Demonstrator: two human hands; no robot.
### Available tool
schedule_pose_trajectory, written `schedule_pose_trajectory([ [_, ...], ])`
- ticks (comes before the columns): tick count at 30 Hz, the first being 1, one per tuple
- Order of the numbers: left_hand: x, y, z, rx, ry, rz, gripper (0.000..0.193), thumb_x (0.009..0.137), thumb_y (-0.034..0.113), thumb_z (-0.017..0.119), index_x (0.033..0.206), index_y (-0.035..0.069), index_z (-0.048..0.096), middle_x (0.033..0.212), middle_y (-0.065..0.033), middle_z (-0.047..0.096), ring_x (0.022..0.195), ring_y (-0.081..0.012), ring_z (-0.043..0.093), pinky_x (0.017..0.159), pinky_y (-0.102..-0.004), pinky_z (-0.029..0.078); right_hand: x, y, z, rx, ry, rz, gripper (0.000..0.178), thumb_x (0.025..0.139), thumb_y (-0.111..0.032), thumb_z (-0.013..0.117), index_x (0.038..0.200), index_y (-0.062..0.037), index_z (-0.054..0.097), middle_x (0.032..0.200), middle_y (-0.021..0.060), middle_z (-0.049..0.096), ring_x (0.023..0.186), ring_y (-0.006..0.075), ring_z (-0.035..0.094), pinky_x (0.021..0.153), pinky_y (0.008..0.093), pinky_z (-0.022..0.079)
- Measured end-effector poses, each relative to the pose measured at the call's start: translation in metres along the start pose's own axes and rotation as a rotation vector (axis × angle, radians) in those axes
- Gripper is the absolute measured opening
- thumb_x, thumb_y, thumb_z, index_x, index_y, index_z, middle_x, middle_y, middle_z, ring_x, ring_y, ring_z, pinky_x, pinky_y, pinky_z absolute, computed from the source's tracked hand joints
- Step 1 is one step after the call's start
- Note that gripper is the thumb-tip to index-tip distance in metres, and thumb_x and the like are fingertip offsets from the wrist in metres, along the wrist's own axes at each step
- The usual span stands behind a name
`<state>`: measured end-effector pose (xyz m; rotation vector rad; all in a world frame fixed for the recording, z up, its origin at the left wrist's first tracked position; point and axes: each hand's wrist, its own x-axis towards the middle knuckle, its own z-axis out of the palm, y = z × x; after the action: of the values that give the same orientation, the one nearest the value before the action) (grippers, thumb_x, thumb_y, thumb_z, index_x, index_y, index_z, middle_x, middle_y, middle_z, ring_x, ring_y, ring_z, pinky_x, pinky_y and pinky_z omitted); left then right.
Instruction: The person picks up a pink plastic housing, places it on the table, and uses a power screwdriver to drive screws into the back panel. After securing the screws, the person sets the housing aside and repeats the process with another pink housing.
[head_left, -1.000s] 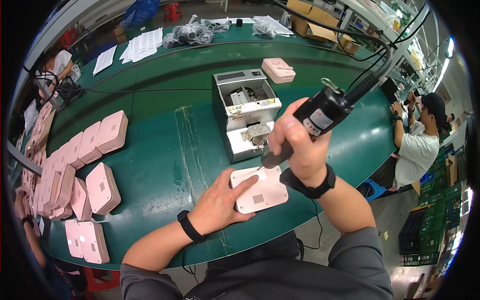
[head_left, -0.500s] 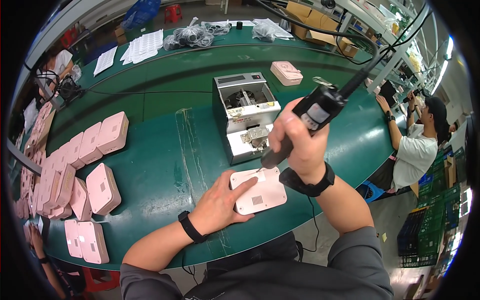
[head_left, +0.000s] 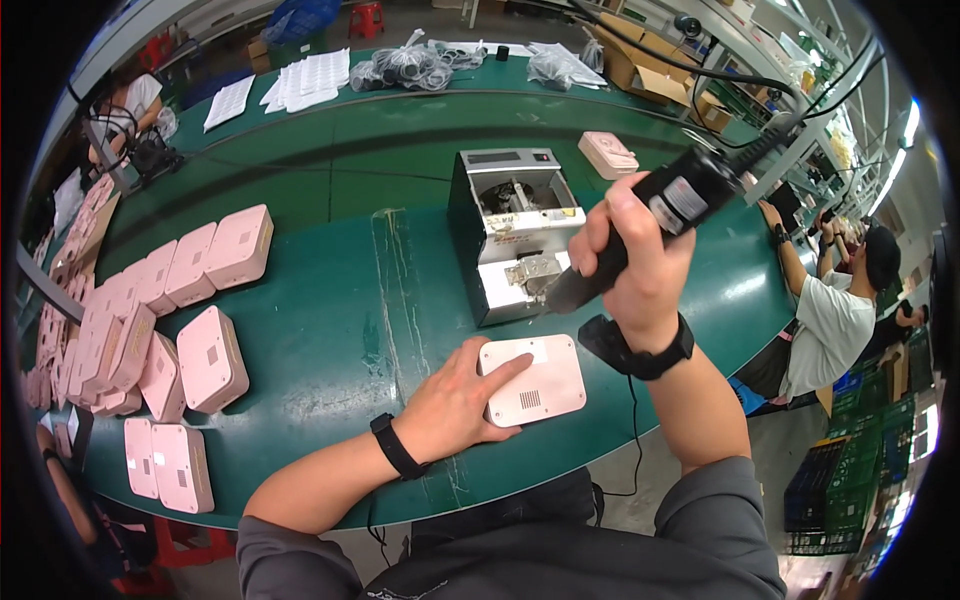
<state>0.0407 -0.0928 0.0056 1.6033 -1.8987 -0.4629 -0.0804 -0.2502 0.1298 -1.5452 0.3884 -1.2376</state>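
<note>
- Two hands work at the green desk (head_left: 330, 330): the left hand (head_left: 455, 400) lies flat on the pink casing (head_left: 530, 380), fingers (head_left: 505, 372) spread across its near-left corner.
- The right hand (head_left: 630, 270) has its fingers wrapped tight round the black electric screwdriver (head_left: 640, 225).
- Since a second ago the screwdriver has lifted off the casing; its tip now hangs at the grey screw feeder (head_left: 515, 240), just behind the casing.
- That looks like fetching a fresh screw, so fastening seems unfinished.
- Stacked pink casings (head_left: 170, 300) wait well left of the feeder.
</note>
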Motion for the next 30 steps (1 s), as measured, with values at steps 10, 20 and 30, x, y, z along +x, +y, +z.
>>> schedule_pose_trajectory([
  [10, -0.001, 0.000, 0.002, 0.021, 0.002, -0.006, 0.082, 0.067, 0.033, 0.086, 0.140, 0.021, 0.051, 0.129, -0.0185, 0.042, 0.114, -0.0383, 0.055, 0.093, -0.0440, 0.053, -0.035, -0.014, 0.030, 0.130, -0.209, 0.085, 0.015, 0.090, -0.012, 0.054, 0.096, -0.0024, 0.045, 0.064, 0.0084, 0.051, 0.049, 0.0172, 0.050, 0.051, 0.0349, 0.047],
  [20, 0.000, -0.003, 0.005, -0.037, 0.007, -0.009, 0.080, 0.066, 0.031, 0.087, 0.137, 0.020, 0.053, 0.128, -0.0185, 0.042, 0.116, -0.0392, 0.053, 0.093, -0.0444, 0.052, -0.036, -0.003, 0.035, 0.031, -0.280, -0.004, 0.020, 0.088, -0.012, 0.057, 0.093, -0.0001, 0.043, 0.062, 0.0075, 0.051, 0.050, 0.0135, 0.049, 0.050, 0.0309, 0.046],
  [30, 0.003, -0.008, 0.010, -0.109, 0.022, 0.016, 0.079, 0.064, 0.029, 0.088, 0.135, 0.020, 0.056, 0.128, -0.0187, 0.042, 0.116, -0.0397, 0.054, 0.094, -0.0445, 0.052, -0.038, -0.010, 0.036, 0.071, -0.267, -0.013, 0.022, 0.089, -0.012, 0.059, 0.095, -0.0001, 0.042, 0.061, 0.0074, 0.051, 0.049, 0.0125, 0.049, 0.050, 0.0305, 0.046],
])
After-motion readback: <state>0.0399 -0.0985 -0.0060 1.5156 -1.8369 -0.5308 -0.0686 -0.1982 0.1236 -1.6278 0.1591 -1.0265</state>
